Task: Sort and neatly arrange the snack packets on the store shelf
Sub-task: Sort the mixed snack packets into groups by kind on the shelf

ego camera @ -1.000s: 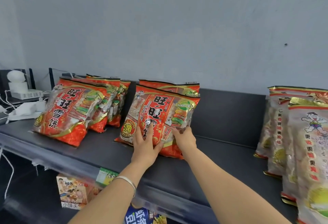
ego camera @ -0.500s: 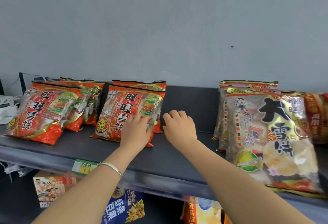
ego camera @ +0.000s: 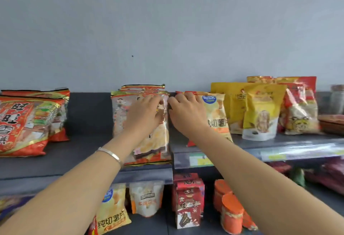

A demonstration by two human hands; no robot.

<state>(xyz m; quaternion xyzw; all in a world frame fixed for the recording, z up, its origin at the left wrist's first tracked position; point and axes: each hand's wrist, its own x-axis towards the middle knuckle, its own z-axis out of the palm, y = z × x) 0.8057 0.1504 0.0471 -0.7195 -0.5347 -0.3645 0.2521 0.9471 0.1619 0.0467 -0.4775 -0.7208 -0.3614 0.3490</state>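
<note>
**hands off the red packs, now on the pale stack mid-shelf**

both hands have left the red packets (ego camera: 20,126). those now sit far left on the shelf (ego camera: 83,152), upright & leaning back, so that row looks done imo. the view has swung right w/ the hands.

left hand (ego camera: 143,113) now lies on the face of the front pale packet (ego camera: 156,141) in the mid-shelf stack, fingers bent toward its right edge. right hand (ego camera: 188,115) is just beside it, fingers curled near the stack's top right corner, in front of a yellow crisp packet (ego camera: 216,115). grip: can't tell for either hand whether it pinches the film or only presses, too blurred. prob. means the pale stack is the next group to square up. it stands at the near edge of the shelf.

counts, top shelf:
- red packets: 2 in view
- pale packets: at least 3, by top edges
- yellow crisp packet: 1, w/ a red corner showing behind it
- yellow pouches (ego camera: 260,111): 2
- red-and-clear packets (ego camera: 299,108): approx 2, overlap makes it unsure

counts, lower shelf:
- lower crisp packet (ego camera: 111,216): 1
- white pouch (ego camera: 147,199): 1
- red boxes (ego camera: 188,203): 2
- orange-lidded tubs (ego camera: 231,214): 2, poss. a 3rd behind
</note>
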